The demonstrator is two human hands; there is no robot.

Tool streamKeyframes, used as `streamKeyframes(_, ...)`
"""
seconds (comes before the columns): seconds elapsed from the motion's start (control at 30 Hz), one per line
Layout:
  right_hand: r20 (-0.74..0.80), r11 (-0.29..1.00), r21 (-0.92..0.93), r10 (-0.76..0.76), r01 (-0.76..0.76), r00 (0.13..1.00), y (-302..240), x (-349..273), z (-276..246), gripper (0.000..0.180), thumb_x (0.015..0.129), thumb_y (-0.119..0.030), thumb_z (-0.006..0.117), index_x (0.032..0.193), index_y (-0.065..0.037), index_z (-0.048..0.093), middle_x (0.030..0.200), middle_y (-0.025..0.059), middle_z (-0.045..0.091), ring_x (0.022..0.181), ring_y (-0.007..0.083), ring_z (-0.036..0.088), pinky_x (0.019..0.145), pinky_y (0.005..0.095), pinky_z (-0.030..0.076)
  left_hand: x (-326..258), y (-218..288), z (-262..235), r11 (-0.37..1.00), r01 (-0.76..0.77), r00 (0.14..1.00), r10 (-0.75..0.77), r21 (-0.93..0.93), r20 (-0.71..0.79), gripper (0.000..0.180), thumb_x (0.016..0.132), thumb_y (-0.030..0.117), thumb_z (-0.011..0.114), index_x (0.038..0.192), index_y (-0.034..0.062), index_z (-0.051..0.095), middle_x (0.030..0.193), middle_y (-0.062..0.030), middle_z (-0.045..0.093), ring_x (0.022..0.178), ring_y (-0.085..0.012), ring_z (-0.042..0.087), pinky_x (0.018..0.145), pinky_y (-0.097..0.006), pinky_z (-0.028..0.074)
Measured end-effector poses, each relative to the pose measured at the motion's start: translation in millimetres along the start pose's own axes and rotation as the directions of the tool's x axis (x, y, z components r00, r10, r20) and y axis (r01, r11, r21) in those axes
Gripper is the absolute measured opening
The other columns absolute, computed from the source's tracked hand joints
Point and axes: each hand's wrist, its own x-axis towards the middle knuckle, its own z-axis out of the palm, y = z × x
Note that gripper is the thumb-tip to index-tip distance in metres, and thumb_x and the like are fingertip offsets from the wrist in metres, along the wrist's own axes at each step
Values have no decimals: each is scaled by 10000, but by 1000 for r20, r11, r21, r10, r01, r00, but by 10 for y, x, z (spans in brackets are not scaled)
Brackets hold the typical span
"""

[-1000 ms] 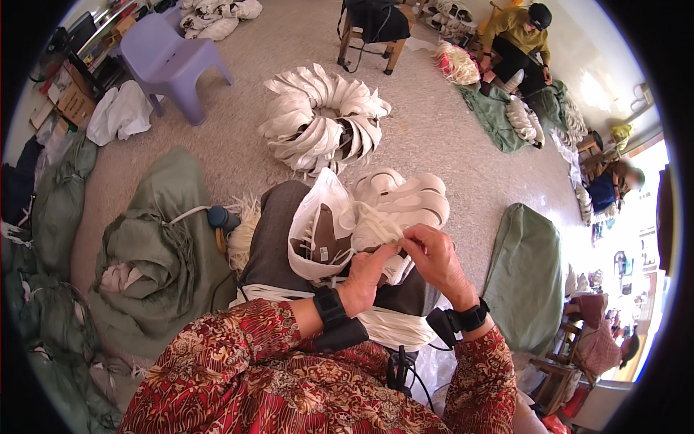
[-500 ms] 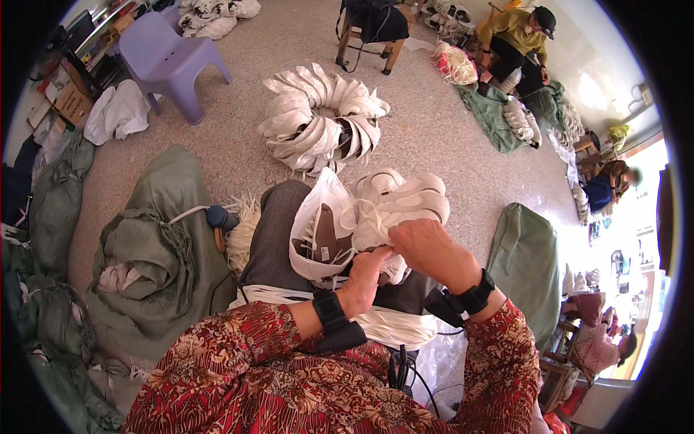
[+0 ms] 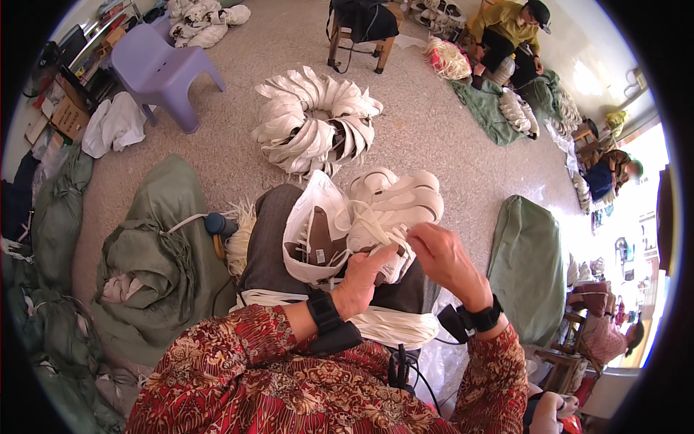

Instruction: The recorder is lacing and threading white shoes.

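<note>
My left hand point(image 3: 365, 278) grips a white flat shoe upper piece point(image 3: 383, 249) over my lap. My right hand point(image 3: 441, 253) pinches the white straps at the same piece from the right. Both wrists wear black bands. Just beyond my hands lies a stack of white shoe uppers point(image 3: 394, 199). A white plastic bag point(image 3: 314, 231) with brown pieces inside rests on my dark-trousered knee. Loose white strips point(image 3: 390, 325) lie across my lap.
A ring-shaped pile of white uppers point(image 3: 314, 123) lies on the floor ahead. Green sacks point(image 3: 155, 253) sit at left and a green sack point(image 3: 528, 267) at right. A purple stool point(image 3: 163, 72) stands far left. Other people point(image 3: 510, 32) sit working at the back right.
My right hand drew back toward me and then moved right again, pulling the white straps. My left hand kept its hold on the piece.
</note>
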Motion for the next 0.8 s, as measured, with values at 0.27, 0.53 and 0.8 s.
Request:
streamKeyframes(0.27, -39, 970, 74, 236, -233, 971, 35, -370, 315, 193, 925, -144, 641, 823, 15, 599, 746, 220, 625, 707, 436, 609, 627, 460, 489, -38, 76, -19, 826, -119, 993, 89, 551, 81, 398, 954, -1, 599, 1343, 76, 576, 1196, -73, 663, 1050, -182, 652, 893, -304, 528)
streamKeyframes(0.53, 105, 698, 249, 670, -672, 735, 688, -1542, -25, 279, 942, -182, 609, 736, 6, 633, 644, 69, 625, 589, 167, 585, 557, 329, 451, -155, 307, -127, 969, 207, 973, -218, 133, 74, 334, 1009, 297, 602, 1299, 131, 600, 1167, 17, 669, 1000, -125, 639, 870, -329, 502)
streamKeyframes(0.8, -110, 506, -669, 658, -545, 745, 957, -2445, -64, 154, 802, -131, 688, 929, -48, 710, 929, 151, 703, 899, 352, 673, 805, 447, 507, -565, 773, -135, 593, 191, 900, -423, 782, 101, 236, 1030, 254, 592, 1115, 49, 672, 989, -62, 711, 882, -131, 668, 827, -302, 551)
